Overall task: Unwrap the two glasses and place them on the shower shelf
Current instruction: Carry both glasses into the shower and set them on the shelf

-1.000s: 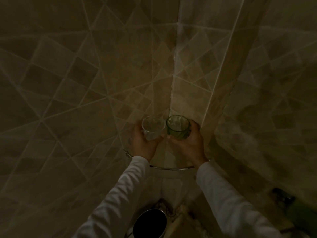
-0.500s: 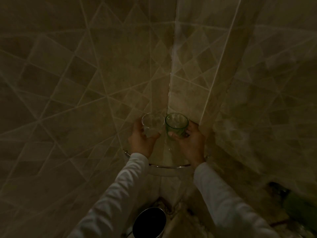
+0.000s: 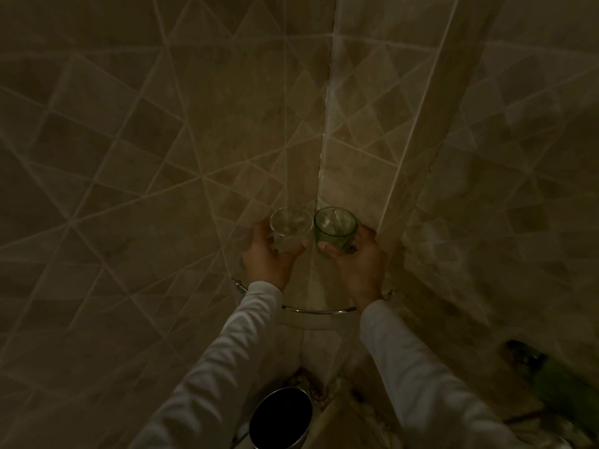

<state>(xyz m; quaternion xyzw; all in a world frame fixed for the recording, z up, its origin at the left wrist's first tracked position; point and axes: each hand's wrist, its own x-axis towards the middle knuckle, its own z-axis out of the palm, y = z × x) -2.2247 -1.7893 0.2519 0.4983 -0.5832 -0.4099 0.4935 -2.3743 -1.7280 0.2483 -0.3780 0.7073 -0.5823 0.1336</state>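
In a dim tiled shower corner, my left hand (image 3: 267, 259) grips a clear glass (image 3: 290, 225) and my right hand (image 3: 358, 259) grips a green glass (image 3: 335, 226). Both glasses are upright, bare of wrapping, side by side and nearly touching, close to the corner seam. They are held above the corner shower shelf, whose curved metal rail (image 3: 319, 310) shows below my wrists. Whether the glass bases touch the shelf I cannot tell; my hands hide them.
Tiled walls close in on the left, back and right. Below the shelf on the floor stands a round metal bin (image 3: 281, 418) with a dark inside. A green object (image 3: 564, 385) lies low at the right.
Both hands have carried the glasses a little further toward the corner and slightly up in view. The grips are unchanged.
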